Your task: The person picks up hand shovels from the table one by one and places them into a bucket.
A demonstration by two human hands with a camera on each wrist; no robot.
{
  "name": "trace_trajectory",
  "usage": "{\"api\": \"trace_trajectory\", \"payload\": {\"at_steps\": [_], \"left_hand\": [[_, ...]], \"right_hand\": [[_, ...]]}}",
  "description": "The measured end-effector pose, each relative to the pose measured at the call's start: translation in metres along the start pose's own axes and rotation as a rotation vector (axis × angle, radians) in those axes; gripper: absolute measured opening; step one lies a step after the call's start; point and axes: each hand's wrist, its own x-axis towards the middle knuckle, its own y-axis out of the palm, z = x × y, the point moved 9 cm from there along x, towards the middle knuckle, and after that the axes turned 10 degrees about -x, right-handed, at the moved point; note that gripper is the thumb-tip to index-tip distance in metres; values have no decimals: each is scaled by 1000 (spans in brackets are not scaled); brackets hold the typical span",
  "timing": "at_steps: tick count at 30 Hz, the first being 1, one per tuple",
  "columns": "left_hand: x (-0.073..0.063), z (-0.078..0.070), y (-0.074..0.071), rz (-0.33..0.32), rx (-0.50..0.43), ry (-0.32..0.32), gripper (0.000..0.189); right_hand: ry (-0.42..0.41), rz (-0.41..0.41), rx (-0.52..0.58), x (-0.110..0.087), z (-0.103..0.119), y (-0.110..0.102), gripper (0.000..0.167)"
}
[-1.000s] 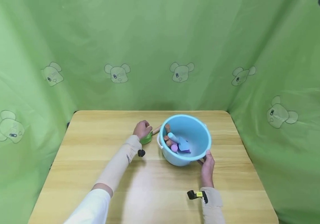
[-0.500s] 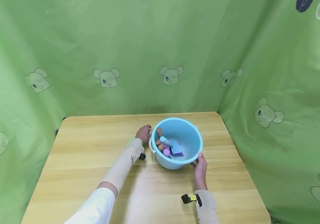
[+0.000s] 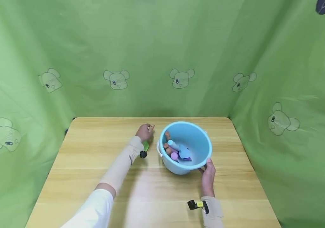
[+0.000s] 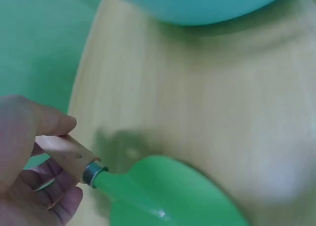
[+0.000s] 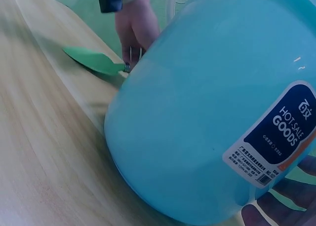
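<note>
My left hand grips the wooden handle of a green garden trowel, thumb on top and fingers curled beneath. Its blade hangs low over the table, pointing back toward my body, left of the light-blue bucket. At the bucket's near right side, my right hand holds it with the thumb at the rim and fingers spread under the wall. The bucket leans slightly toward me. Inside lie a light-blue toy shovel, a purple handle end and several brown wooden handles.
Both hands work over a wood-grain table with rounded corners. Green curtain printed with bear heads hangs behind it and along both sides. A white bail handle hangs at the bucket's left side. A printed label is stuck on its wall.
My left hand has reached to the trowel's handle, taken hold of it and drawn it a little left, away from the bucket. My right hand keeps its hold on the bucket.
</note>
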Motion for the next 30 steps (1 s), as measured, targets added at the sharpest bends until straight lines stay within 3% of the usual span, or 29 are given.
{"api": "trace_trajectory", "payload": {"at_steps": [4, 10, 17, 22, 30], "left_hand": [[-8, 9, -28, -37, -54, -59, 46], [-26, 37, -69, -54, -260, -202, 45], [-60, 65, -119, -135, -418, -206, 26], [-90, 88, -139, -173, -517, -241, 26], [-148, 120, -155, -202, -694, -360, 50]], "right_hand": [[14, 10, 3, -2, -1, -1, 60], [21, 3, 11, -3, 0, -2, 59], [13, -15, 26, 1, 0, -4, 59], [17, -17, 26, 0, -2, -6, 60], [12, 13, 31, 2, 0, -4, 60]]}}
